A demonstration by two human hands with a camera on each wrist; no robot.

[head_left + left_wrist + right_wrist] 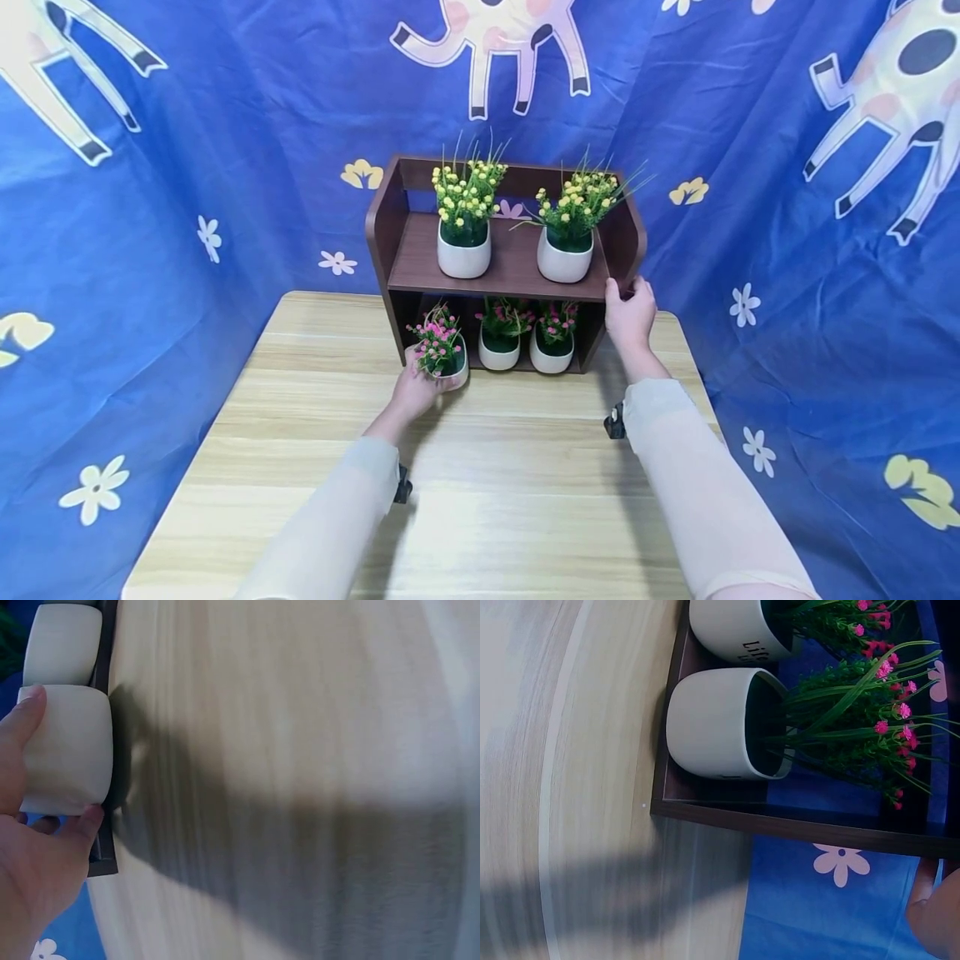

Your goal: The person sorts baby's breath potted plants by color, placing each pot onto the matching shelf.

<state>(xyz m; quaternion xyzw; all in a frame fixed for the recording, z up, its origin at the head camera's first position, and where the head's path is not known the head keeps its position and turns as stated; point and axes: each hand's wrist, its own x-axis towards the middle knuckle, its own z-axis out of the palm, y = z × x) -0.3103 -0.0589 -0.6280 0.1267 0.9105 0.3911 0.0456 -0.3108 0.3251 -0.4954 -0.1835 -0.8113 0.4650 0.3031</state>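
Observation:
My left hand grips a white pot with pink flowers at the lower left front of a dark brown two-tier shelf. In the left wrist view, thumb and fingers hold opposite sides of this pot, right by the shelf's bottom edge. My right hand holds the shelf's right side panel near the upper board, thumb at the front. Only part of that hand appears in the right wrist view. Two more pink-flowered pots, a middle one and a right one, stand on the lower tier.
Two white pots with yellow flowers, one left and one right, stand on the upper tier. The shelf is at the back of a light wooden table. Blue patterned cloth hangs behind it and along both sides.

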